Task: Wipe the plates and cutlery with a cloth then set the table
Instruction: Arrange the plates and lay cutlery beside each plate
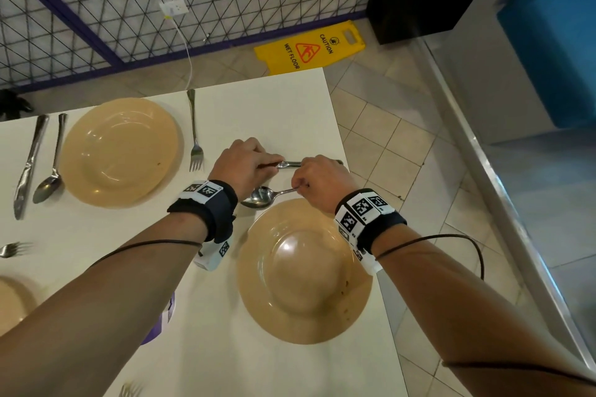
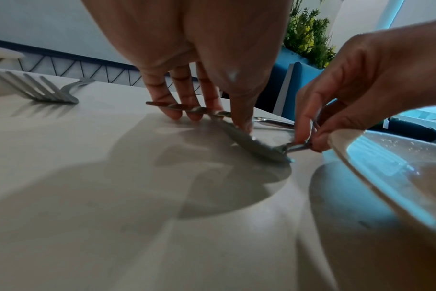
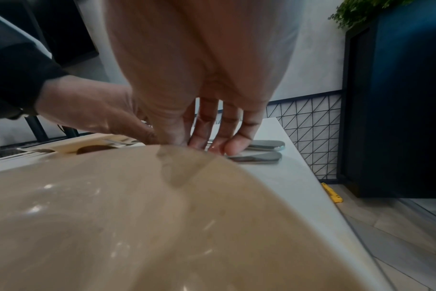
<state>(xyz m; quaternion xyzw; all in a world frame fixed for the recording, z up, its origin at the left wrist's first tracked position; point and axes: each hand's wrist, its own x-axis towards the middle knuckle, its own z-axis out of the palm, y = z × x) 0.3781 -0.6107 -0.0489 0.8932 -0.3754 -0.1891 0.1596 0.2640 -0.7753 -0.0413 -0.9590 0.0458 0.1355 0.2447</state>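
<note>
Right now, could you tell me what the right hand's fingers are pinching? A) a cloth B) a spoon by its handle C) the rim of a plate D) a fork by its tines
B: the right hand pinches the spoon by its handle, beside the near plate.

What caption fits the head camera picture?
Two hands lay a knife and spoon beside a plate.

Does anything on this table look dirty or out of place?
Yes: the near plate has small dark specks on its right rim, though it is already set. The far plate shows one speck too. The cutlery lies fairly straight.
</note>
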